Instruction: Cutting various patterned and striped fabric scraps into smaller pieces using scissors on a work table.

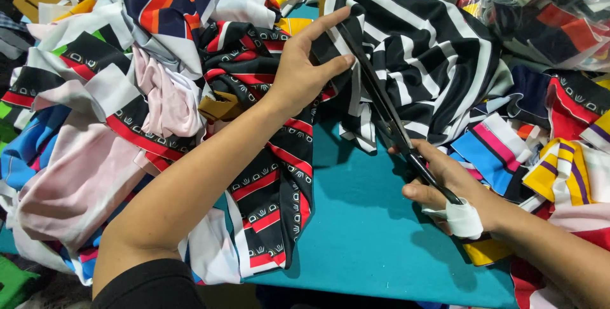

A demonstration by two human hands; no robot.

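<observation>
**Hidden and cropped regions of the head view**

The scissors' (389, 115) handle loops sit inside the right hand (445, 185), behind a white wrapping; the blades' lower edge is lost among folds of the black-and-white striped fabric (432, 54). The left hand's (305, 67) palm faces away. The plastic bag (553, 10), upper right, is cropped by the frame and its contents blurred. Both forearms run off the bottom edge. The teal table's (368, 233) far side lies under fabric scraps.

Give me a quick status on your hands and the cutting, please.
Left hand pinning black-and-white striped fabric. Right hand gripping black scissors, blades across the cloth. Fabric scraps piled around.
</observation>
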